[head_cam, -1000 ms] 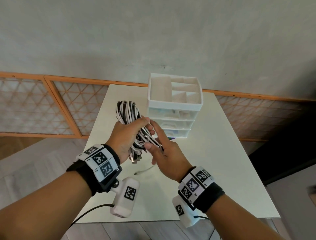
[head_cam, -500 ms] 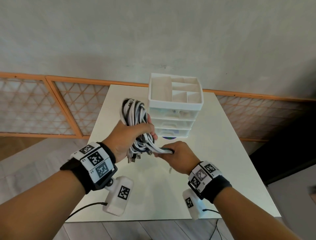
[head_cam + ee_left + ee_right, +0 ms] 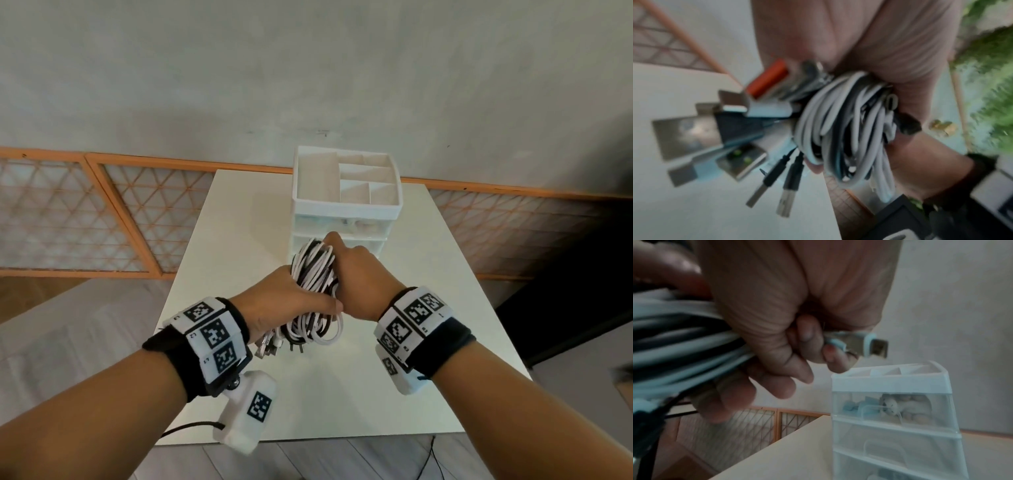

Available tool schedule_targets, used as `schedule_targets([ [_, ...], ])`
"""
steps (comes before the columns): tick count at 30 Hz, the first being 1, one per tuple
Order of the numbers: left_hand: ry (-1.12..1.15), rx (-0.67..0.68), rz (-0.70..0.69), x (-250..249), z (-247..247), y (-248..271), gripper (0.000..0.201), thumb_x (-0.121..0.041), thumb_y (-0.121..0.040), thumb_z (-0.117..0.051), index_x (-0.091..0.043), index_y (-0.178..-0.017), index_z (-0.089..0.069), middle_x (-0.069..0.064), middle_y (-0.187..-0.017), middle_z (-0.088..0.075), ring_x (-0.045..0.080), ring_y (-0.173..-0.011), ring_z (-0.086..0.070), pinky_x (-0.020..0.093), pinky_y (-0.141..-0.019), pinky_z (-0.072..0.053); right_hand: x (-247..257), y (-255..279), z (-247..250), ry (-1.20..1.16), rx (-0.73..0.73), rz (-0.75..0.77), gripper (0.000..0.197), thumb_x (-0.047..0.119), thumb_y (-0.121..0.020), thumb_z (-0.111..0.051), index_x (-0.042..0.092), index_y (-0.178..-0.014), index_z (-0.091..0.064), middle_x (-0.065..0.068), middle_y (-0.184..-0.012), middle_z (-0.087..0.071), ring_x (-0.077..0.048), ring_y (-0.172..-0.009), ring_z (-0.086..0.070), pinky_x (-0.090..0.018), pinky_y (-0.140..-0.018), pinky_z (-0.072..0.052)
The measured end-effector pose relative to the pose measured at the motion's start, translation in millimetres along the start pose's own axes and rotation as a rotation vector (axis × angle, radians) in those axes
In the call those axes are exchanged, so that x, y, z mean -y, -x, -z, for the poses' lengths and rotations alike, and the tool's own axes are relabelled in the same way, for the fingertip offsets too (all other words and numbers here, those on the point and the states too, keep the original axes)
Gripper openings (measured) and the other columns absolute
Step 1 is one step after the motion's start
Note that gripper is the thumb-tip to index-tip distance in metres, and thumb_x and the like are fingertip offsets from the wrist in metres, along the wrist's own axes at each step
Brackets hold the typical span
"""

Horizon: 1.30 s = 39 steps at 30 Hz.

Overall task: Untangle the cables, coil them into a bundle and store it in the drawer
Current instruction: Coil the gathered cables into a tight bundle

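Since half a second ago the right hand (image 3: 359, 277) has risen from below the cable bundle (image 3: 313, 274) to its right side and now closes over the coils, while the left hand (image 3: 284, 301) has turned so the bundle lies more level, nearer the drawer unit (image 3: 346, 205).

Both hands grip the bundle of white and black cables above the bench (image 3: 239, 219). The left hand's fingers curl around its lower end, where loose plugs (image 3: 715, 129) hang out. The right hand wraps the upper end, and the right wrist view shows a plug (image 3: 865, 344) pinched at its fingertips.

The bench is a white rectangular top standing against a plain grey wall (image 3: 308, 68). The drawer unit stands at its far edge, with a compartmented open tray on top and translucent drawers below, all shut. An orange-framed lattice panel (image 3: 85, 212) runs along the wall base. Grey plank flooring (image 3: 308, 459) shows below the near edge.
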<state>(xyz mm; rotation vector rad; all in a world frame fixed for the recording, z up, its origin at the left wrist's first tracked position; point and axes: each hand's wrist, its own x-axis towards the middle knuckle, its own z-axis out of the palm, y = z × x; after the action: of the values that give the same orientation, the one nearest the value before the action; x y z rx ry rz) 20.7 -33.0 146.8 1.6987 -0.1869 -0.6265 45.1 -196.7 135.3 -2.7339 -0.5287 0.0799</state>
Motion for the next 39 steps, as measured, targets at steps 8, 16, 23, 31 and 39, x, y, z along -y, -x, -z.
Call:
schedule_targets([
  [8,-0.025,-0.107,-0.04,0,3,3,0.025,0.004,-0.073,-0.075,0.004,-0.097,-0.068,0.028,-0.094,-0.071,0.028,-0.076,-0.069,0.036,-0.069,-0.057,10,6,16,-0.172,0.001,0.085,0.058,0.004,-0.074,-0.074,0.012,-0.119,-0.038,-0.001,-0.071,-0.059,-0.013,-0.061,-0.056,-0.024,-0.051,-0.042],
  [16,-0.007,-0.363,-0.029,8,17,-2,0.015,-0.002,-0.074,-0.076,0.0,-0.088,-0.074,0.015,-0.087,-0.077,0.033,-0.089,-0.072,0.048,-0.086,-0.058,-4,13,38,-0.342,-0.027,-0.056,0.015,0.025,-0.094,-0.066,0.016,-0.103,-0.073,0.008,-0.076,-0.07,-0.005,-0.061,-0.059,-0.023,-0.064,-0.049],
  [23,0.044,-0.437,-0.043,11,18,-7,0.016,-0.003,-0.075,-0.075,0.004,-0.089,-0.07,0.021,-0.085,-0.075,0.036,-0.08,-0.072,0.041,-0.069,-0.058,-6,22,23,-0.395,0.082,-0.133,0.025,0.026,-0.102,-0.053,0.016,-0.086,-0.07,0.009,-0.065,-0.063,-0.012,-0.058,-0.056,-0.031,-0.065,-0.048],
  [31,0.078,-0.433,-0.036,17,21,-7,0.028,-0.013,-0.066,-0.076,0.001,-0.09,-0.069,0.02,-0.088,-0.075,0.036,-0.084,-0.073,0.048,-0.079,-0.06,7,30,17,-0.909,0.13,-0.249,0.025,0.016,-0.104,-0.049,-0.001,-0.105,-0.066,-0.006,-0.076,-0.068,-0.013,-0.047,-0.042,-0.022,-0.047,-0.035],
  [39,0.034,-0.342,-0.112,15,9,-5,0.02,-0.009,-0.072,-0.073,-0.01,-0.091,-0.066,0.006,-0.08,-0.07,0.016,-0.074,-0.065,0.036,-0.072,-0.055,32,13,5,-1.255,-0.199,-0.394,0.017,0.001,-0.099,-0.055,-0.006,-0.105,-0.069,-0.017,-0.075,-0.061,-0.021,-0.053,-0.057,-0.03,-0.051,-0.053],
])
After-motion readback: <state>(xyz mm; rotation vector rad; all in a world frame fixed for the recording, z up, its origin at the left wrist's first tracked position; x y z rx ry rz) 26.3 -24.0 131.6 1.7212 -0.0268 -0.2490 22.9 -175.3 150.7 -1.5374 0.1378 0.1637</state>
